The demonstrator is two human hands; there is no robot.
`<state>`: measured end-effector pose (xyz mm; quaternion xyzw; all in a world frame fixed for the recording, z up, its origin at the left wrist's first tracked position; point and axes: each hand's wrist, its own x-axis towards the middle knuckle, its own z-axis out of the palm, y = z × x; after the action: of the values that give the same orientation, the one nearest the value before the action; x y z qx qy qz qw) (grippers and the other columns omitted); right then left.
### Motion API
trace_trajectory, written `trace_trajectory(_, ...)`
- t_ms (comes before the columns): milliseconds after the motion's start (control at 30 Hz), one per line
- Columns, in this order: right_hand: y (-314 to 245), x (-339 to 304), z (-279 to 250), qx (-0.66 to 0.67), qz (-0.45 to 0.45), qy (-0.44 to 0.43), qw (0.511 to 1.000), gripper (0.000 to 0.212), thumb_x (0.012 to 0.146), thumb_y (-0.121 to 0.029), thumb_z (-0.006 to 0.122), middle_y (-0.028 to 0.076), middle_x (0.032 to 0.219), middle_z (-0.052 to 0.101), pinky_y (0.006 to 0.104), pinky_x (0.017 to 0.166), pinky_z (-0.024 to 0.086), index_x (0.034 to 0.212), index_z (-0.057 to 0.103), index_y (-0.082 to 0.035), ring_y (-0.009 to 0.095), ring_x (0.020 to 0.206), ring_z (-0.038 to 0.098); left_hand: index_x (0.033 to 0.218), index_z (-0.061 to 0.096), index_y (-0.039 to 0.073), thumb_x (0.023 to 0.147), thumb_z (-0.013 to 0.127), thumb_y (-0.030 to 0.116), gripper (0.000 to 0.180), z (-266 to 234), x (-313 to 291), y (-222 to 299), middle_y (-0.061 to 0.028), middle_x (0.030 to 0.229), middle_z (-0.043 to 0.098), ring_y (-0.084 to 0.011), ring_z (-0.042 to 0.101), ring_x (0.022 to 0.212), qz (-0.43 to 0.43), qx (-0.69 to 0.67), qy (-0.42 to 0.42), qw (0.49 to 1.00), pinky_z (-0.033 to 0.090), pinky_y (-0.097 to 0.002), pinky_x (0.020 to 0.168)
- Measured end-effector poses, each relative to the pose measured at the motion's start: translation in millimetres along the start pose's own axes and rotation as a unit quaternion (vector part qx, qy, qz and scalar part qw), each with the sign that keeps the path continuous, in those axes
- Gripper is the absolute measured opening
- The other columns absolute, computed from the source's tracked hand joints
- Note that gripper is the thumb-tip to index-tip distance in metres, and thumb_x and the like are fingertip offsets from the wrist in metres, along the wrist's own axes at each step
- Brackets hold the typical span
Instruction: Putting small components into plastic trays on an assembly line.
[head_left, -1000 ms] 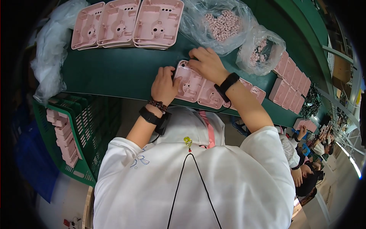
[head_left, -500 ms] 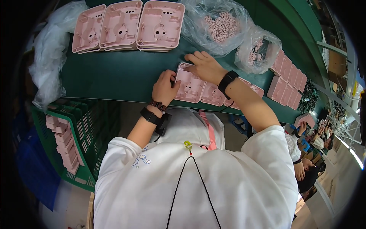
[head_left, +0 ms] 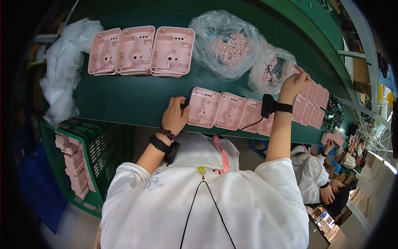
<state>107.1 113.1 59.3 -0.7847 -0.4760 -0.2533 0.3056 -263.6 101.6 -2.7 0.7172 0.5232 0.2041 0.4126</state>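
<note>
A row of pink plastic housings lies along the near edge of the green table, their hollow sides up. By the left side of the leftmost housing point(head_left: 206, 101) rests my left hand point(head_left: 174, 117), its thumb apart from its bent fingers and nothing seen in it. My right hand point(head_left: 295, 86) is stretched out to the right, over the edge of the small clear bag point(head_left: 259, 79) of little pink parts point(head_left: 270, 71). Its fingers are partly bent and spread, with no held thing visible. A larger clear bag point(head_left: 203, 45) of small pink parts point(head_left: 233, 48) lies left of it.
Stacked pink housings point(head_left: 172, 52) stand at the back left beside crumpled clear plastic point(head_left: 62, 70). More pink pieces point(head_left: 304, 108) and a dark pile point(head_left: 333, 112) lie to the right. A green crate point(head_left: 97, 166) is below left. Another person point(head_left: 327, 193) sits at right.
My right hand has left the leftmost housing and moved right to the small bag. My left hand stays beside that housing. The whole view has shifted, so the table appears lower.
</note>
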Motion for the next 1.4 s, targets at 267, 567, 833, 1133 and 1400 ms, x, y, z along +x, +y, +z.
trace_trajectory(267,-73.7,-20.1,-4.0,0.292,0.092,-0.096,0.947,0.015,0.079,-0.002,0.057,0.012,0.093,0.053,0.0314,0.077,0.045,0.093,0.056,-0.001,0.022,0.083,0.054,0.096,0.050,0.003,0.077,0.057,0.008,0.021,-15.3,16.6,39.7,-0.0087,0.087,0.052,-0.0190,0.053,0.061,0.042,-0.052,0.015,0.998,0.044,-0.0292,0.055)
trace_trajectory(567,-7.3,-20.3,27.7,-0.018,-0.065,-0.146,0.987,0.012,0.076,-0.005,0.055,0.016,0.097,0.056,0.0399,0.080,0.043,0.087,0.059,-0.003,0.034,0.087,0.053,0.092,0.051,0.003,0.077,0.056,0.006,0.016,-19.4,5.5,25.3,-0.0073,0.083,0.053,-0.0190,0.054,0.060,0.060,-0.038,-0.009,0.997,0.043,-0.0286,0.053)
trace_trajectory(833,-104.8,-35.2,104.3,-0.038,-0.202,-0.234,0.950,0.028,0.077,-0.012,0.053,0.016,0.099,0.054,0.0404,0.079,0.044,0.104,0.052,-0.005,0.033,0.094,0.051,0.091,0.052,0.004,0.077,0.055,0.006,0.014,-16.8,-1.9,27.8,-0.0079,0.081,0.054,-0.0218,0.055,0.061,0.052,-0.033,-0.048,0.997,0.044,-0.0298,0.055)
trace_trajectory(1133,-105.6,-10.5,126.3,-0.017,-0.207,-0.495,0.844,0.035,0.081,-0.016,0.047,0.019,0.106,0.052,0.0423,0.073,0.047,0.114,0.043,-0.005,0.037,0.085,0.057,0.087,0.054,0.005,0.079,0.053,0.008,0.009,-29.0,-11.7,29.4,-0.0083,0.079,0.055,-0.0244,0.055,0.064,0.069,-0.019,-0.055,0.996,0.044,-0.0320,0.058)
trace_trajectory(1400,-109.9,2.0,121.2,-0.049,-0.191,-0.436,0.878,0.022,0.084,-0.016,0.043,0.019,0.101,0.056,0.0424,0.068,0.048,0.102,0.047,-0.005,0.035,0.083,0.059,0.086,0.054,0.005,0.079,0.054,0.009,0.008,-47.8,-10.0,37.4,-0.0080,0.078,0.056,-0.0245,0.056,0.065,0.092,0.003,-0.033,0.995,0.044,-0.0318,0.058)
